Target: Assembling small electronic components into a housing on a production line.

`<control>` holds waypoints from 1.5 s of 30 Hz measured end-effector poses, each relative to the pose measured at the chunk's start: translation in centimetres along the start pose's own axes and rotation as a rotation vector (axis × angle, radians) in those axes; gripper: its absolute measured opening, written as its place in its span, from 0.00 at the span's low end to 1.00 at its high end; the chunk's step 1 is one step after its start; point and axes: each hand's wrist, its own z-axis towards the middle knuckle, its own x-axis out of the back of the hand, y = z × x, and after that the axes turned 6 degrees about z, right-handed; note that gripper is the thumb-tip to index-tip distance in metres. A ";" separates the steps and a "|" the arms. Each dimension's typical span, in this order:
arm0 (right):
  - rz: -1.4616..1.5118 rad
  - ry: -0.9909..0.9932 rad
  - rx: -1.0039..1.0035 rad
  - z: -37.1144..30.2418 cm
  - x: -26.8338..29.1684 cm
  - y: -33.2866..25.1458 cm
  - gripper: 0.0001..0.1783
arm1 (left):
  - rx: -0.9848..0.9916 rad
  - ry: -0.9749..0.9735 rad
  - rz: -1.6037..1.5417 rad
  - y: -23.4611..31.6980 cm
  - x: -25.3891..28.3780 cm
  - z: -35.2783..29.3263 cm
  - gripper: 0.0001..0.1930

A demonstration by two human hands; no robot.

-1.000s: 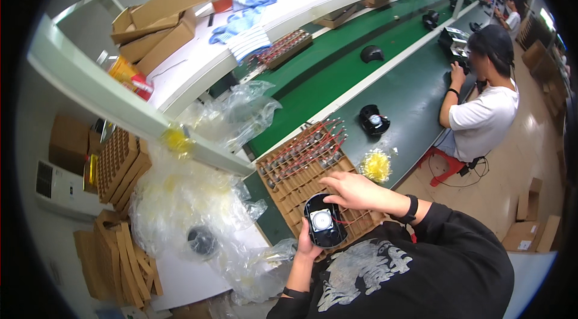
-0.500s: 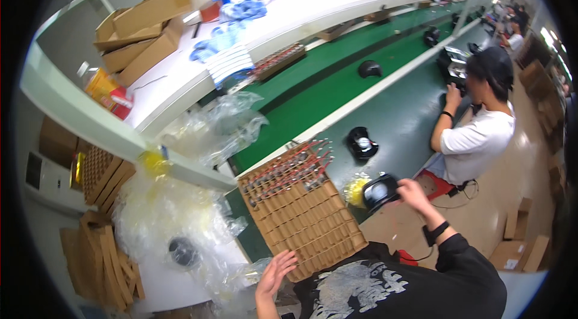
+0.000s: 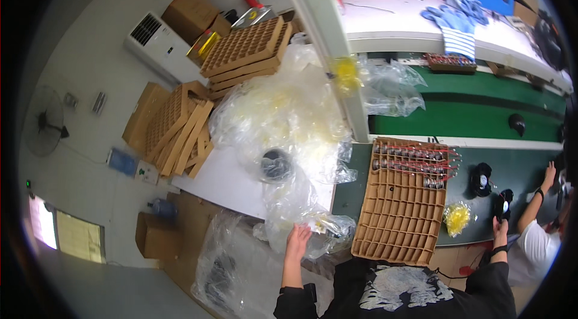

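Observation:
My right hand [image 3: 500,228] is closed around a black curved plastic housing [image 3: 504,204] with a pale round part in its middle, held at the right above the dark green bench. Over on the left, my left hand [image 3: 298,239] reaches to the edge of the clear plastic bags [image 3: 319,222], its fingers extended against or just over the film. Between my hands lies a cardboard divider tray [image 3: 397,216]; small metal motors with red wires [image 3: 415,168] fill part of its far rows. A similar black housing [image 3: 481,180] and a yellow bundle in clear film [image 3: 459,218] rest right of the tray.
A pale post [image 3: 355,102] stands beyond the bags. Stacked divider trays [image 3: 247,48] and more cardboard [image 3: 180,126] are at the left. A green conveyor [image 3: 463,114] runs behind the bench, under a white shelf [image 3: 391,18]. A co-worker [image 3: 542,247] sits at the far right.
The view has swung left, bringing the wall and stacked trays into sight. My left hand has gone from beside the divider tray to the plastic bags. My right hand still holds the black housing.

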 end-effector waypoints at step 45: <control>-1.093 -1.974 0.354 -52.4 -41.4 43.0 0.29 | -0.958 -0.090 0.810 2.0 7.2 9.5 0.17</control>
